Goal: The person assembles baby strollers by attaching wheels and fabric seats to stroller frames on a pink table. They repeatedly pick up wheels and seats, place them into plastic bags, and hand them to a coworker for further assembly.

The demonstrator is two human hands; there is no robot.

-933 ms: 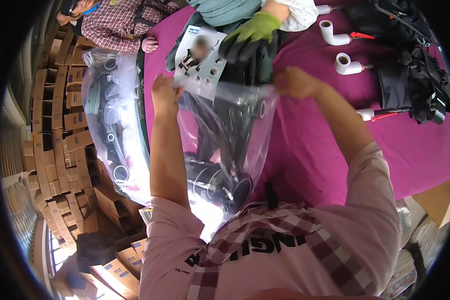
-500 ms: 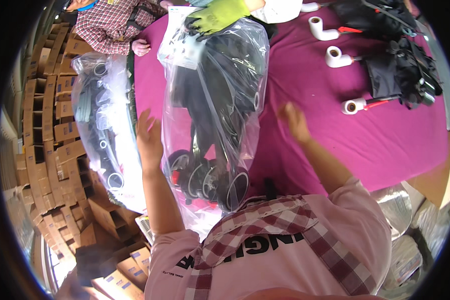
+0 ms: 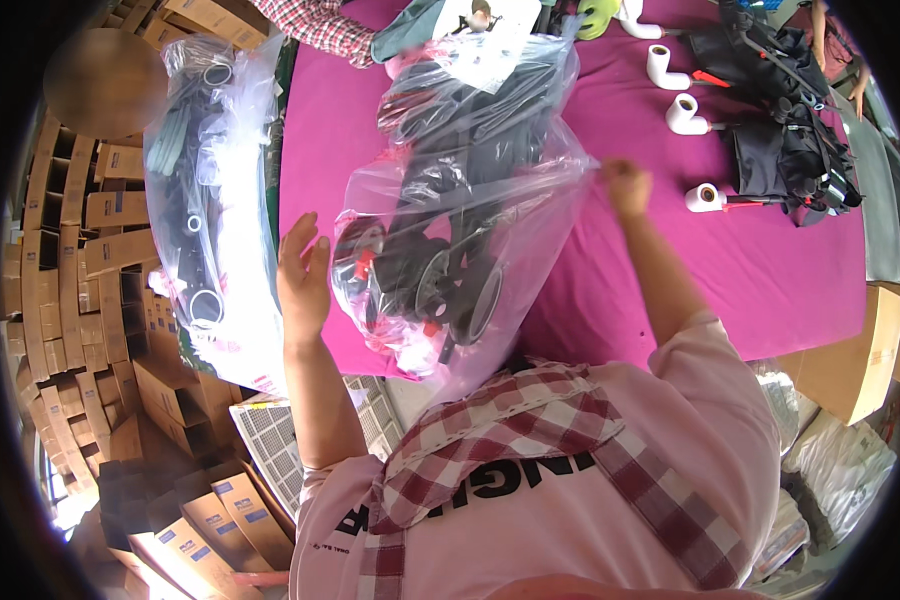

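Observation:
A folded black stroller (image 3: pixel 465 165) lies in a see-through plastic bag (image 3: pixel 545 225) on the table, its wheels toward me. My right hand (image 3: pixel 627 187) is closed on the bag's right side, and the film stretches out in a peak to my fingers. Left of the wheels, my left hand (image 3: pixel 303 270) is open with fingers raised, apart from the bag. A sheet of white paper (image 3: pixel 485 45) lies at the bag's far end. A co-worker's yellow-green glove (image 3: pixel 597 15) shows beyond it.
Another bagged stroller (image 3: pixel 195 190) lies along the left. On the purple-covered table (image 3: pixel 770 290), black folded frames (image 3: pixel 795 150) with white rolls (image 3: pixel 685 115) lie at the right. Cardboard boxes (image 3: pixel 120 210) fill the left side. A co-worker's checked sleeve (image 3: pixel 325 30) reaches in at the top.
My right hand has moved away from me and slightly right, drawing the bag's side out. The gloved hand has left the bag's far end and moved right. My left hand stays open.

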